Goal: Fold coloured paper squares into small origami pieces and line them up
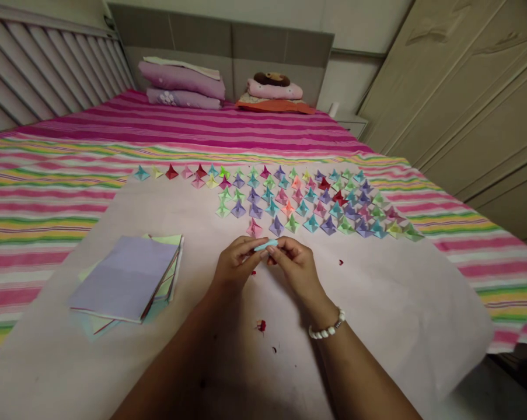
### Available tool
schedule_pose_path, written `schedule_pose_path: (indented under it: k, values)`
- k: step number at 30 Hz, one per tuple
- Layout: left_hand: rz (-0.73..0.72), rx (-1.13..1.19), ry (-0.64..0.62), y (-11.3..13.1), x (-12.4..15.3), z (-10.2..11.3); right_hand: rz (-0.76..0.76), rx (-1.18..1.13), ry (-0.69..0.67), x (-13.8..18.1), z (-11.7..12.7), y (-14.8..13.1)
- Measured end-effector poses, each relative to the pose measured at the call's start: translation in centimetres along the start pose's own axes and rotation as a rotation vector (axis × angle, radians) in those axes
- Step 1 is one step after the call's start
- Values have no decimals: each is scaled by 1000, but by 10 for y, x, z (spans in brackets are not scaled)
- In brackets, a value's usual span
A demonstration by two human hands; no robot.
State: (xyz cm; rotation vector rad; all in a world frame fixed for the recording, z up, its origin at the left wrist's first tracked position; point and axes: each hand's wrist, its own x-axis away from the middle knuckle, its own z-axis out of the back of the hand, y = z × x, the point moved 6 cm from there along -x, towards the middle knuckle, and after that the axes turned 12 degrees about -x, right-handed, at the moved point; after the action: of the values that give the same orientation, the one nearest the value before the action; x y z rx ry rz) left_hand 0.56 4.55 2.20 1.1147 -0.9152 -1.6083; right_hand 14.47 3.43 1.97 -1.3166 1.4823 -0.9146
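Observation:
A small folded light-blue paper (pixel 267 245) is pinched between the fingertips of both hands, above a large white sheet (pixel 377 303). My left hand (pixel 237 261) grips its left end, and my right hand (pixel 295 262), with a white beaded bracelet (pixel 328 328) on the wrist, grips the right end. Fingers cover part of the paper. Just beyond the hands stand rows of small folded paper boats (pixel 277 225) in many colours. To the left lies a loose stack of square coloured paper (pixel 127 274) with a lavender sheet on top.
Red scraps (pixel 261 325) lie on the white sheet near my forearms. Striped bedding (pixel 22 233) surrounds the sheet. Folded purple quilts (pixel 184 87) and a pink pillow (pixel 274 89) rest by the headboard (pixel 202 35). A wardrobe (pixel 464 99) stands at right.

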Motion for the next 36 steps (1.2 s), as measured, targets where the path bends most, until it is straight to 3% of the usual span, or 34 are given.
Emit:
schedule_pose_path:
  k: [16, 23, 31, 33, 36]
  values:
    - [-41, 72, 27, 4, 1, -1, -72, -49, 56, -2, 4, 3]
    - [20, -21, 74, 2, 5, -3, -100, -95, 59, -5, 2, 3]
    - [-52, -138, 103, 6, 7, -5, -24, -52, 43, -2, 0, -1]
    - [7, -74, 102, 2, 6, -6, -1, -37, 41, -3, 1, -4]
    - [213, 142, 73, -12, 6, -9, 6, -50, 52, -3, 4, -4]
